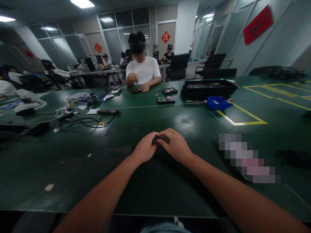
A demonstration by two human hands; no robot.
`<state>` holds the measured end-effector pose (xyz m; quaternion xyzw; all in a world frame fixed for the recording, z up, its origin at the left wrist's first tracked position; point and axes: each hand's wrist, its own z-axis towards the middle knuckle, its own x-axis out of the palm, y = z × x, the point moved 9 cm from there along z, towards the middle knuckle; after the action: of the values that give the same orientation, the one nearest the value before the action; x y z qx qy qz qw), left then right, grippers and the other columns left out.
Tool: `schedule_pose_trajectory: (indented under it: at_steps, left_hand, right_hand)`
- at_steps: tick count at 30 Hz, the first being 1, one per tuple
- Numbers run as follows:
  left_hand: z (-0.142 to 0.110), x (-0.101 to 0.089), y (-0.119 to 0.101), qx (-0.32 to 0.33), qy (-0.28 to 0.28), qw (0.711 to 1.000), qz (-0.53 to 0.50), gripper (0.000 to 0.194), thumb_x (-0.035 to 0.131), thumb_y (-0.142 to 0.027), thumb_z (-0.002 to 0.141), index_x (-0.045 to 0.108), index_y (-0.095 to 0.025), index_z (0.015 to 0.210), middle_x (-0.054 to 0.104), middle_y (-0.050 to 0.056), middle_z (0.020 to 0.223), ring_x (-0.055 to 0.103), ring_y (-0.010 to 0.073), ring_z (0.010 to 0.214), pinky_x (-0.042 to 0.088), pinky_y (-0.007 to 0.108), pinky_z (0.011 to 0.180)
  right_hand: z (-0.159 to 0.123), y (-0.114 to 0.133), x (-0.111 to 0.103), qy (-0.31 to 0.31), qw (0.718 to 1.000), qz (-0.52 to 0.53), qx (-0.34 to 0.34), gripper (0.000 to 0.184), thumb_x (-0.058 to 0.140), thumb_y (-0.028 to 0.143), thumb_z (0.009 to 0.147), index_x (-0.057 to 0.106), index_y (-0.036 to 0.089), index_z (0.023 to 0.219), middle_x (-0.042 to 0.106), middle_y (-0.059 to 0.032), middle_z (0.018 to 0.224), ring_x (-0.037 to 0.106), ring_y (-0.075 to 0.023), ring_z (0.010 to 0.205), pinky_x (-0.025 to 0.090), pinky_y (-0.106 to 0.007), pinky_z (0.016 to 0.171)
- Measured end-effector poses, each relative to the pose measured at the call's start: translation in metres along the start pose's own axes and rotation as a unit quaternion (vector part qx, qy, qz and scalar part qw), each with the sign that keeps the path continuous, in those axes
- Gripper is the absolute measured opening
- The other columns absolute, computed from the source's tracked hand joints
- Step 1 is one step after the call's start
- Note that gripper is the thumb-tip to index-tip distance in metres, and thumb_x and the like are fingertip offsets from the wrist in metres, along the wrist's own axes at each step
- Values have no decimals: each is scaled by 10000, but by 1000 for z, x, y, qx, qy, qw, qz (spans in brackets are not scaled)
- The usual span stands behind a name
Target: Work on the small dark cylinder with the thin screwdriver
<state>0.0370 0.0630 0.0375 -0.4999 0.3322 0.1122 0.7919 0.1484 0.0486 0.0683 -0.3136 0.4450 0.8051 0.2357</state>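
My left hand [145,149] is closed around a small dark round part [155,139] with a pale ring at its end. Its exact kind cannot be made out. My right hand [177,144] meets it from the other side, thumb and fingers pinched against the same part. A small brownish piece [167,139] shows between the right thumb and fingers, partly hidden. Both hands are held together over the middle of the green tabletop [136,191], near its front half.
Across the table a person in white [143,69] handles a circuit board. Hard drives [166,99], a blue bin [218,103] and a black tray [209,89] stand further back. An electric screwdriver [108,111] and cables [81,123] lie at left, a blurred-out object [245,158] at right.
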Motion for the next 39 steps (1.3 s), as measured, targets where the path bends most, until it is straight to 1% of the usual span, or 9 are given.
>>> schedule_pose_trajectory:
  at_steps: [6,16,19,23,25,28,32,36,39]
  left_hand:
    - [0,0,3,-1,-5,1000,7,251,567,-172,898,615,-226,1138,683,50,1114,627,202,1013,483,332,904]
    - [-1,7,-4,10,41,999,12,309,527,-109,862,622,-218,1136,673,68,1143,623,218,1043,484,351,917]
    - [0,3,-2,9,21,1000,11,281,531,-121,875,619,-223,1121,678,54,1112,626,205,1009,484,338,895]
    - [1,-8,12,-33,-31,999,3,194,580,-203,897,601,-229,1088,685,31,1046,638,187,943,490,316,854]
    - [1,-12,20,-58,-52,997,-11,221,605,-216,888,582,-233,1107,684,22,1021,647,176,893,497,304,827]
    - [1,-14,27,-73,-62,995,-31,221,601,-249,900,568,-231,1117,678,19,993,647,160,809,503,294,779]
    - [1,-15,31,-82,-68,994,-33,209,608,-265,899,577,-231,1102,673,20,980,640,155,772,504,295,753]
    - [2,-14,32,-86,-65,994,-35,216,619,-251,889,585,-230,1102,670,18,970,637,151,761,507,292,744]
    - [1,-14,30,-77,-67,994,-38,203,617,-257,891,586,-234,1090,667,15,971,634,149,755,509,291,739]
  right_hand:
    - [0,-6,-3,-12,999,-14,35,121,671,260,886,700,201,988,678,-39,934,614,-166,820,471,-293,744]
    - [-1,-9,-5,-22,998,-39,51,136,679,332,862,664,202,898,674,-31,866,594,-177,784,414,-295,666]
    - [-2,-8,-7,-21,998,-22,63,190,643,372,883,656,191,940,661,-36,846,584,-175,752,414,-296,648]
    - [-2,1,-13,-17,999,25,41,187,510,266,942,670,178,983,655,-54,893,594,-172,787,449,-299,702]
    - [-2,6,-20,-33,998,51,16,222,484,252,957,683,183,1026,657,-66,964,612,-180,862,469,-306,764]
    - [-5,10,-31,-73,995,66,-10,240,524,339,965,711,196,1011,663,-68,969,627,-192,884,480,-317,790]
    - [-11,2,-38,-125,986,110,22,265,536,408,968,704,205,943,691,-37,806,644,-179,732,492,-314,702]
    - [-17,-7,-45,-195,958,209,36,273,525,419,978,656,206,1089,725,-54,884,689,-188,792,541,-327,736]
    - [-17,-9,-43,-196,955,220,33,275,531,419,978,648,208,1109,730,-65,923,699,-193,829,556,-340,768]
